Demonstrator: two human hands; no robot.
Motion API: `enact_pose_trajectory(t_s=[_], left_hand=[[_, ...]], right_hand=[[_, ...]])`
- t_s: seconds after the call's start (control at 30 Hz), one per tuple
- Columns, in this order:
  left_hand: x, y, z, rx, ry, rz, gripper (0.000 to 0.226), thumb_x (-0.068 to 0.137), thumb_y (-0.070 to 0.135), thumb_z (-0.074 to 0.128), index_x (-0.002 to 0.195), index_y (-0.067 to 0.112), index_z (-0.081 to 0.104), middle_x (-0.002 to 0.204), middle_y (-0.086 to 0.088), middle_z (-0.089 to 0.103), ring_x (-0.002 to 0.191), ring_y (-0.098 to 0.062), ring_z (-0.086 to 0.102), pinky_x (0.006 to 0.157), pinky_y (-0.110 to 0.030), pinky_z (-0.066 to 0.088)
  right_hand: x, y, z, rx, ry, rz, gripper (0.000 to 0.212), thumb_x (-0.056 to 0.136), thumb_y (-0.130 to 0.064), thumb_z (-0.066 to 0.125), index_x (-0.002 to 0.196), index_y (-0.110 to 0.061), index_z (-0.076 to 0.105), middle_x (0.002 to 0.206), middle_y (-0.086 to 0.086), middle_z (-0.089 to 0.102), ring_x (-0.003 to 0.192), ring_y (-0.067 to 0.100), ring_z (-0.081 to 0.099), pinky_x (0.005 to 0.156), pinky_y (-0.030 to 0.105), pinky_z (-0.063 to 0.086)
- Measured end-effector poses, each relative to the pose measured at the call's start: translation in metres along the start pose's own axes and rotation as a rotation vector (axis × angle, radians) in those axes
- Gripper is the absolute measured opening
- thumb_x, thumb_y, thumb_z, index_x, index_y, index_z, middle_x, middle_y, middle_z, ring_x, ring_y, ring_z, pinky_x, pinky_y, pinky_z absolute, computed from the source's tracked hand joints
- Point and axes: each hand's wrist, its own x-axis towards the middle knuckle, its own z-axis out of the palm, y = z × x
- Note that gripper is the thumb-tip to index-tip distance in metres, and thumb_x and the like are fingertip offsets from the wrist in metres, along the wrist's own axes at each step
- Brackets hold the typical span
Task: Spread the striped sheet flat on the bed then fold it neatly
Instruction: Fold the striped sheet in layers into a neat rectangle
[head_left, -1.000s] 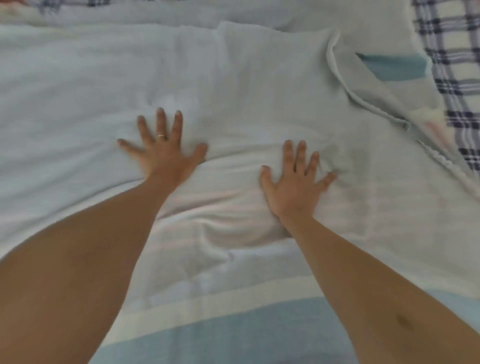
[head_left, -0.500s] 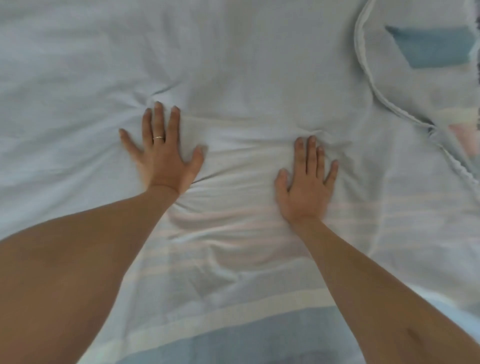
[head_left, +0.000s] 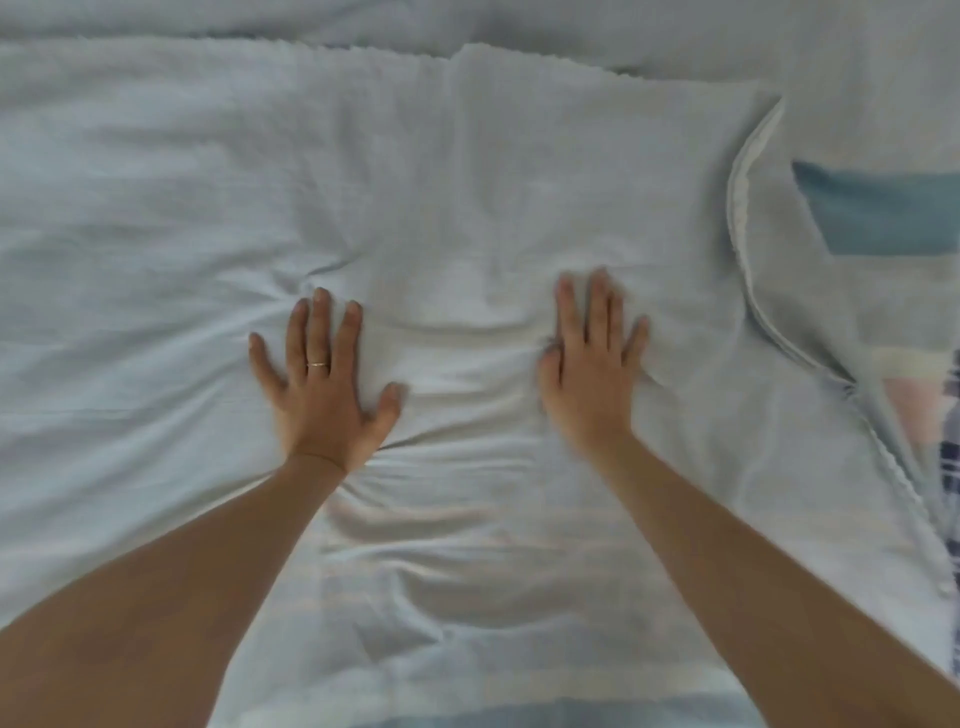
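— Where's the striped sheet (head_left: 467, 182)?
— Spread over the bed (head_left: 675, 26), wrinkled beneath your palms.
— And the fingers (head_left: 320, 327)?
— Your left hand (head_left: 322, 384) and right hand (head_left: 592, 374) press flat, fingers straight, gripping nothing.

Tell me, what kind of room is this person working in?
Probably a bedroom in a home: the left hand and right hand press flat on a pale striped sheet spread over a soft bed, and a checked cloth shows at the right edge.
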Motion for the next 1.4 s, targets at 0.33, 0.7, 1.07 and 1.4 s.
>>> enact_pose_trajectory(t_s=[0.33, 0.7, 1.07, 1.4], left_hand=[[0.003, -0.002, 0.004, 0.02, 0.101, 0.031, 0.084, 0.076, 0.062, 0.038, 0.146, 0.015, 0.031, 0.154, -0.015, 0.025, 0.142, -0.031, 0.021, 0.11, -0.064, 0.008], [0.053, -0.008, -0.025, -0.228, 0.17, -0.035, 0.04, 0.076, 0.048, 0.049, 0.107, 0.024, 0.046, 0.1, -0.012, 0.058, 0.09, -0.036, 0.054, 0.091, -0.043, 0.03], [0.244, -0.028, -0.1, 0.007, 0.134, 0.286, 0.03, 0.079, 0.023, 0.062, 0.107, 0.016, 0.058, 0.102, -0.001, 0.064, 0.099, -0.026, 0.055, 0.093, -0.038, 0.023], [0.179, -0.039, -0.06, -0.029, 0.241, 0.603, 0.025, 0.077, 0.003, 0.06, 0.099, 0.012, 0.052, 0.126, -0.011, 0.06, 0.109, -0.029, 0.058, 0.093, -0.038, 0.037]], right_hand=[[0.153, -0.035, -0.011, 0.005, 0.104, 0.04, 0.068, 0.088, -0.032, 0.029, 0.153, -0.027, 0.011, 0.161, 0.0, 0.009, 0.147, 0.021, 0.011, 0.118, 0.05, 0.002], [0.158, -0.036, -0.016, 0.06, 0.102, 0.028, 0.069, 0.086, -0.031, 0.026, 0.153, -0.023, 0.01, 0.16, 0.002, 0.01, 0.147, 0.023, 0.013, 0.117, 0.052, 0.003], [0.159, -0.038, -0.013, 0.09, 0.17, 0.04, 0.073, 0.082, -0.031, 0.028, 0.152, -0.017, 0.016, 0.16, 0.004, 0.014, 0.146, 0.022, 0.016, 0.117, 0.048, 0.001], [0.159, -0.034, -0.001, 0.117, 0.411, 0.023, 0.049, 0.083, -0.025, 0.038, 0.119, 0.007, 0.046, 0.122, 0.03, 0.053, 0.123, 0.031, 0.034, 0.11, 0.054, 0.019]])
